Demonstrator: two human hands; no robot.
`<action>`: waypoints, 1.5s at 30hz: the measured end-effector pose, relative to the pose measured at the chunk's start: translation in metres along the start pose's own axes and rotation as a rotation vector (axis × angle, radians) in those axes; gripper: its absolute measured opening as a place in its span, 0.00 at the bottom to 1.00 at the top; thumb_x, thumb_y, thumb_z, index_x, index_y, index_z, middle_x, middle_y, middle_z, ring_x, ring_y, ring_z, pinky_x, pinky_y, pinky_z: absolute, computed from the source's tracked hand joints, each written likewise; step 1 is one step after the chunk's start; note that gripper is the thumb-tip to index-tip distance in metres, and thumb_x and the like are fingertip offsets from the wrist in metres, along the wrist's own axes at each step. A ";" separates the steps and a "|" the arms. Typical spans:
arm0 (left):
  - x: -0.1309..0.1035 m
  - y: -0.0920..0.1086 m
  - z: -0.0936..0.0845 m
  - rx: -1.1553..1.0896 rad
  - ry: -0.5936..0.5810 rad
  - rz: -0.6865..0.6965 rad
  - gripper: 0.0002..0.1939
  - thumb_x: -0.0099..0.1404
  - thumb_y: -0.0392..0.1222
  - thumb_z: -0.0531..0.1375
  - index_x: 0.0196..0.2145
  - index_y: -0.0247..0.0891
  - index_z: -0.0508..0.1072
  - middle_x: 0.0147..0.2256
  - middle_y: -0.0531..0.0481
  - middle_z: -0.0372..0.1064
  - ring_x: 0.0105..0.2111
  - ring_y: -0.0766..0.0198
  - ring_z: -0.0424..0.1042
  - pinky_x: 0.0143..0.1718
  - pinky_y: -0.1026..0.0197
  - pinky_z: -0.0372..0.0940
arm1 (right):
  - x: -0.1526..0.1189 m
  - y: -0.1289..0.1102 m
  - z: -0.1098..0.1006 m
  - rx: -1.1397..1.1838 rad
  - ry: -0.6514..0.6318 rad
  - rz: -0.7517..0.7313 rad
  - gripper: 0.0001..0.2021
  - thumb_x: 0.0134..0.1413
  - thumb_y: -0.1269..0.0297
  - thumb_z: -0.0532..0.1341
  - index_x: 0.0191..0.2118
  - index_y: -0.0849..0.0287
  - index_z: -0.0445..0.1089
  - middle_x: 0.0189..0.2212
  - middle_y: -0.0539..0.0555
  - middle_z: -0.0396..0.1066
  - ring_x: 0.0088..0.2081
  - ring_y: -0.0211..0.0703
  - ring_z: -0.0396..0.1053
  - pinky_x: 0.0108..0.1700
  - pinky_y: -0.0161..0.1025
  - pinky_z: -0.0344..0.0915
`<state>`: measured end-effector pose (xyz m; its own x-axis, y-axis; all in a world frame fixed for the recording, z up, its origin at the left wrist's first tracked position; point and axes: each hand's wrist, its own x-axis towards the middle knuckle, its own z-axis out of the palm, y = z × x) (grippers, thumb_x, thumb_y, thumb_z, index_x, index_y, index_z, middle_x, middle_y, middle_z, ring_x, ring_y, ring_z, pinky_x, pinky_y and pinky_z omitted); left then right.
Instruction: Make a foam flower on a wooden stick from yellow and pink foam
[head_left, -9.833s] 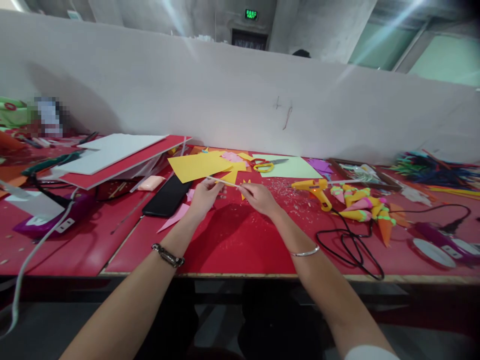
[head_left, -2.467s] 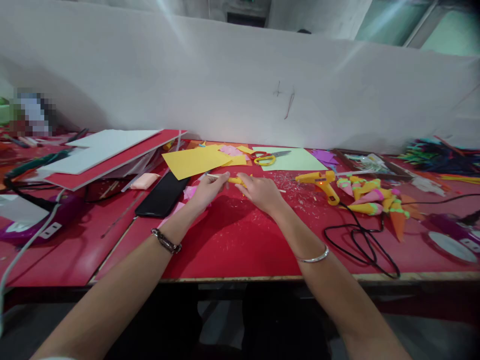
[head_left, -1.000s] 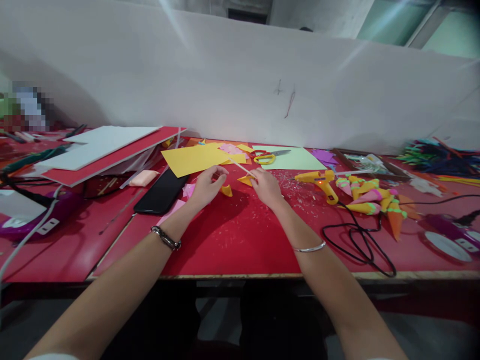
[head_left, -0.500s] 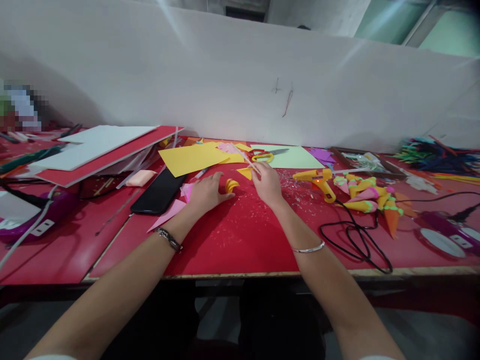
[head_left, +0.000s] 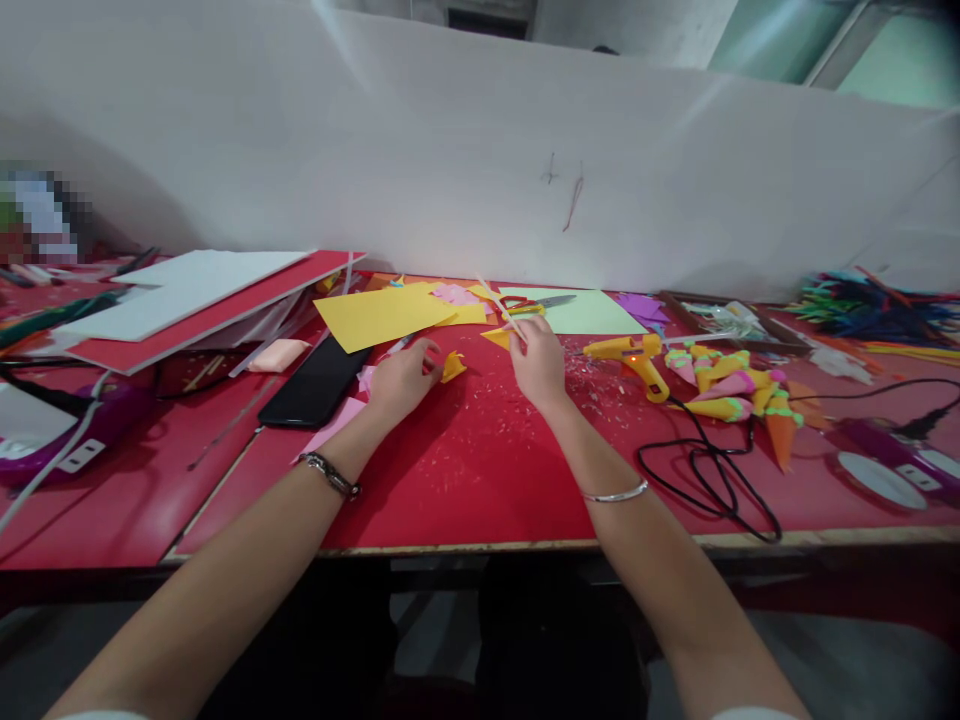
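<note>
My left hand (head_left: pixel 403 384) is over the red tabletop, fingers bent, with a small curled piece of yellow paper (head_left: pixel 453 367) at its fingertips. The fingertips seem closed on the near edge of this piece, though the contact is partly hidden. In my right hand (head_left: pixel 538 362), a thin pale stick (head_left: pixel 499 304) is pinched between thumb and fingers and slants up to the left. Just left of that hand lies a yellow paper triangle (head_left: pixel 495 338). Scissors (head_left: pixel 541 303) with red and yellow handles rest behind it on a pale green sheet (head_left: pixel 596 313).
A yellow glue gun (head_left: pixel 634 362) with a lit orange light and black cord lies right, beside several paper cones (head_left: pixel 724 385). Left are a black phone (head_left: pixel 319 385), a yellow sheet (head_left: pixel 386 315) and stacked boards (head_left: pixel 202 290). Pipe cleaners (head_left: pixel 885 310) lie far right.
My left hand has drawn slightly left and its fingers have closed in; the yellow curl has turned and shifted left with it. The stick in my right hand now points more steeply up.
</note>
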<state>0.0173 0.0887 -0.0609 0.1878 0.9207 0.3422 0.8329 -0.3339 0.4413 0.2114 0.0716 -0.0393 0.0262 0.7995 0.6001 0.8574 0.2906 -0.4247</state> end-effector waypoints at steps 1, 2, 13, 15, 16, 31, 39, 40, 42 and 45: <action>0.001 0.000 0.000 -0.026 0.024 -0.006 0.11 0.56 0.43 0.55 0.38 0.43 0.66 0.31 0.51 0.71 0.29 0.61 0.68 0.25 0.64 0.55 | 0.000 0.000 0.000 0.000 0.003 0.002 0.14 0.54 0.70 0.45 0.41 0.59 0.65 0.40 0.58 0.63 0.41 0.45 0.63 0.41 0.41 0.60; 0.002 0.000 -0.001 -0.059 0.055 -0.004 0.10 0.56 0.43 0.54 0.38 0.42 0.66 0.31 0.50 0.71 0.29 0.62 0.68 0.26 0.64 0.56 | 0.000 0.000 -0.001 0.003 0.010 0.005 0.14 0.54 0.70 0.46 0.41 0.59 0.66 0.40 0.58 0.63 0.41 0.45 0.63 0.40 0.41 0.60; -0.003 0.017 -0.012 -0.230 0.146 0.170 0.14 0.59 0.50 0.51 0.33 0.37 0.68 0.31 0.48 0.69 0.31 0.62 0.66 0.34 0.62 0.57 | 0.000 -0.005 -0.002 0.079 0.104 -0.035 0.13 0.56 0.66 0.46 0.38 0.59 0.67 0.35 0.56 0.62 0.37 0.42 0.63 0.39 0.38 0.60; -0.003 0.018 -0.011 -0.188 0.135 0.212 0.17 0.56 0.54 0.53 0.33 0.37 0.68 0.32 0.47 0.69 0.34 0.59 0.65 0.36 0.60 0.57 | -0.001 -0.011 -0.003 0.146 0.062 -0.107 0.13 0.56 0.66 0.46 0.37 0.59 0.67 0.35 0.55 0.63 0.37 0.41 0.62 0.40 0.37 0.59; -0.003 0.018 -0.009 -0.157 0.134 0.237 0.18 0.55 0.55 0.55 0.32 0.36 0.69 0.32 0.46 0.69 0.35 0.58 0.64 0.38 0.59 0.56 | -0.001 -0.013 -0.004 0.188 0.032 -0.142 0.13 0.57 0.66 0.46 0.36 0.58 0.67 0.34 0.55 0.63 0.37 0.40 0.62 0.40 0.37 0.59; -0.006 0.023 -0.008 -0.302 0.013 0.271 0.21 0.63 0.48 0.45 0.20 0.35 0.66 0.19 0.52 0.63 0.20 0.68 0.60 0.25 0.65 0.52 | -0.007 -0.020 0.004 0.407 -0.176 -0.219 0.12 0.56 0.64 0.47 0.41 0.60 0.64 0.36 0.54 0.65 0.34 0.37 0.62 0.35 0.34 0.60; -0.006 0.025 -0.017 -0.616 -0.029 0.191 0.19 0.59 0.49 0.51 0.18 0.34 0.66 0.16 0.54 0.59 0.18 0.71 0.58 0.22 0.67 0.55 | -0.011 -0.021 0.002 0.328 -0.310 -0.175 0.21 0.58 0.55 0.44 0.52 0.61 0.55 0.25 0.50 0.64 0.26 0.37 0.63 0.30 0.34 0.57; -0.006 0.026 -0.017 -0.617 -0.029 0.203 0.17 0.58 0.49 0.53 0.19 0.34 0.67 0.16 0.55 0.60 0.18 0.71 0.58 0.22 0.68 0.55 | -0.011 -0.020 0.001 0.319 -0.332 -0.194 0.20 0.58 0.55 0.41 0.47 0.61 0.59 0.24 0.50 0.63 0.26 0.37 0.62 0.29 0.34 0.57; -0.007 0.026 -0.016 -0.631 -0.026 0.204 0.15 0.56 0.48 0.55 0.22 0.33 0.69 0.17 0.55 0.62 0.18 0.72 0.58 0.21 0.68 0.55 | -0.011 -0.018 0.002 0.301 -0.357 -0.238 0.22 0.59 0.55 0.37 0.35 0.61 0.64 0.22 0.50 0.62 0.25 0.36 0.61 0.29 0.33 0.55; -0.007 0.025 -0.013 -0.659 -0.031 0.181 0.15 0.54 0.49 0.57 0.29 0.32 0.71 0.20 0.53 0.65 0.19 0.71 0.61 0.21 0.68 0.56 | -0.010 -0.017 0.003 0.266 -0.380 -0.283 0.22 0.60 0.56 0.38 0.28 0.60 0.62 0.21 0.50 0.61 0.24 0.35 0.59 0.28 0.33 0.52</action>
<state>0.0301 0.0714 -0.0413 0.3174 0.8406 0.4389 0.2979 -0.5278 0.7954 0.1949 0.0605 -0.0403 -0.4163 0.7902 0.4497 0.6434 0.6055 -0.4684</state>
